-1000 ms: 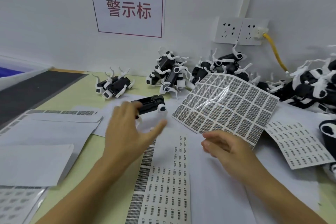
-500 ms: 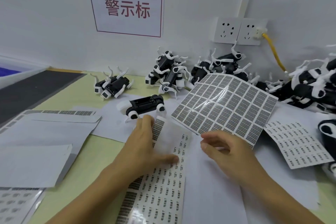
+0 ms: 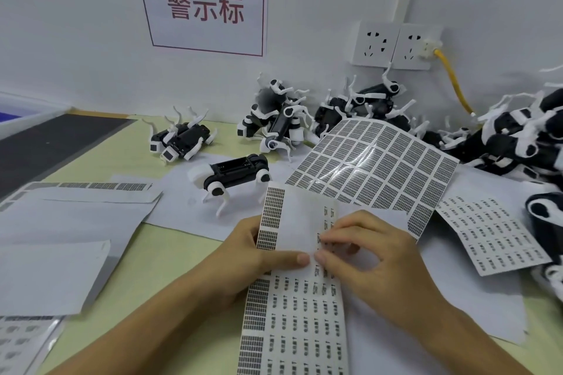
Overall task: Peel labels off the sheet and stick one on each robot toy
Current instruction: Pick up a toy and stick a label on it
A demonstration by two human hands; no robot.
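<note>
Gripping the label sheet [image 3: 292, 307] from its left edge, the left hand [image 3: 243, 256] lays its thumb flat across the paper, fingers curled beneath. The right hand [image 3: 374, 256] pinches at a label just beside that thumb tip, fingertips pressed together. The sheet's long axis runs away from the person. Just beyond the fingers stands a robot toy [image 3: 234, 173], body lying crosswise.

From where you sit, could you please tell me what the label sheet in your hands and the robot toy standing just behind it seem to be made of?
Label sheet: thin, flexible matte white paper, judging by how it bends where the left hand holds it; probably adhesive-backed. Robot toy: hard moulded plastic, it seems, with a black body, white legs and a faint sheen.
</note>
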